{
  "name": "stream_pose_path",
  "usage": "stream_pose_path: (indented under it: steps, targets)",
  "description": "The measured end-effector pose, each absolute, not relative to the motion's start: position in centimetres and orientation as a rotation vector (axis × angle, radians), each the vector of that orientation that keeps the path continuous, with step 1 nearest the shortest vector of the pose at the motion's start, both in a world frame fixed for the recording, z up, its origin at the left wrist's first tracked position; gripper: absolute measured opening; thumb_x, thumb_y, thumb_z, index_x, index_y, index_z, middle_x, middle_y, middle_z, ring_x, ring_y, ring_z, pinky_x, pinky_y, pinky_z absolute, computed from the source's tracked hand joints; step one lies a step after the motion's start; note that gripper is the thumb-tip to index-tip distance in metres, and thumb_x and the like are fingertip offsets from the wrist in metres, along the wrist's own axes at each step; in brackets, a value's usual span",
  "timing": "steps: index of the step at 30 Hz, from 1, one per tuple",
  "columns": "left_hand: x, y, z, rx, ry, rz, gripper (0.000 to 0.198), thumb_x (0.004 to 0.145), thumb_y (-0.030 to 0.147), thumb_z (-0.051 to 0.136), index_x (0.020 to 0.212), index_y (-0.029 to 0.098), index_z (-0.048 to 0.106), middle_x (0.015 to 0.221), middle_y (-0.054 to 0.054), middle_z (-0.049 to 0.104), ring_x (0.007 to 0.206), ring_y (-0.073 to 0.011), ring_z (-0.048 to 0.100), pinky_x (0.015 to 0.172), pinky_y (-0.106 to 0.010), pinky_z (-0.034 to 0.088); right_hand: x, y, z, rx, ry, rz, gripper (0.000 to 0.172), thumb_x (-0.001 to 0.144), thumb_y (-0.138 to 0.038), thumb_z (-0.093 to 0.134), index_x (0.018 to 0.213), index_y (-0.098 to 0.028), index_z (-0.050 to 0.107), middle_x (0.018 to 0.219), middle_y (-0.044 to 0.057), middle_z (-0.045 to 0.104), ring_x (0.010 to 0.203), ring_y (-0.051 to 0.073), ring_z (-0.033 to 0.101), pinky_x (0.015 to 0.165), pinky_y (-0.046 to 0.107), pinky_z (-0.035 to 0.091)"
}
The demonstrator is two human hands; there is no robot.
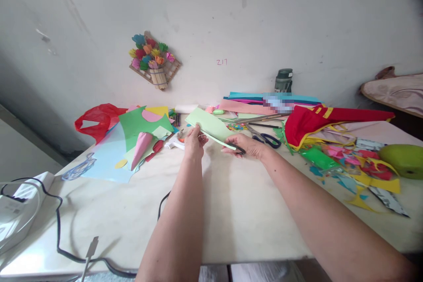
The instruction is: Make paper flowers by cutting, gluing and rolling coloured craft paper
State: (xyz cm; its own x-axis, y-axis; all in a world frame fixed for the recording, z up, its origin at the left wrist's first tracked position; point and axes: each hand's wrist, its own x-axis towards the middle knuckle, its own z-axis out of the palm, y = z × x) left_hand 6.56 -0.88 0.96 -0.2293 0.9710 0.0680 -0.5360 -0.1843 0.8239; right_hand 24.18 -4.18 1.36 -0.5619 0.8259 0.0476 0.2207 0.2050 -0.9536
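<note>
Above the table (214, 211), the right hand (244, 146) grips dark scissors (239, 149) and the left hand (195, 142) pinches light green paper (213, 124) — its near-edge strip (228, 145) seems partly cut, though the cut itself is blurred; the rest behind is uncut.

From my remote post I note both arms bare, entering at lower edge of view, converging ahead. Left forearm (176, 211) rises steeply; left wrist (194, 157) nearly straight. Left hand (194, 142) in pinch grip: thumb (197, 129) uppermost, fingers curled. Right forearm (307, 194) runs diagonally from lower right, small dark mark (275, 170) short of wrist. Right hand (247, 145) directed leftward, fingers bent, gripping. Hands near each other, not touching.
</note>
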Motion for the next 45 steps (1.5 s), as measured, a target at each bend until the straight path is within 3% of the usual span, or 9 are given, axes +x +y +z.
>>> stream_pose_path:
  steps: [15,32,45]
  targets:
    - [6.5,-0.8,1.1,0.703,0.827,1.678,0.033,0.059,0.040,0.068,0.062,0.016,0.047,0.045,0.006,0.042,0.038,-0.0061,0.045,0.040,-0.019,0.042,24.2,-4.4,1.6,-0.966,-1.846,1.426,0.025,0.061,-0.032,0.067,0.065,-0.012,0.054,0.043,-0.007,0.041,0.036,0.003,0.033,0.031,0.016,0.029]
    - [6.6,-1.1,1.1,0.708,0.828,1.725,0.026,0.061,0.033,0.068,0.063,0.015,0.049,0.044,0.006,0.045,0.038,-0.0058,0.047,0.043,-0.018,0.044,24.8,-3.8,0.6,-0.974,-1.860,1.466,0.027,0.063,-0.036,0.067,0.074,-0.013,0.055,0.047,-0.006,0.047,0.036,0.004,0.040,0.032,0.016,0.031]
    - [6.5,-1.0,1.2,0.693,0.811,1.718,0.025,0.061,0.030,0.068,0.062,0.015,0.048,0.046,0.006,0.044,0.040,-0.0067,0.048,0.043,-0.020,0.045,24.6,-3.9,0.9,-0.943,-1.820,1.469,0.023,0.064,-0.033,0.065,0.067,-0.013,0.054,0.044,-0.007,0.041,0.036,0.003,0.034,0.032,0.017,0.027]
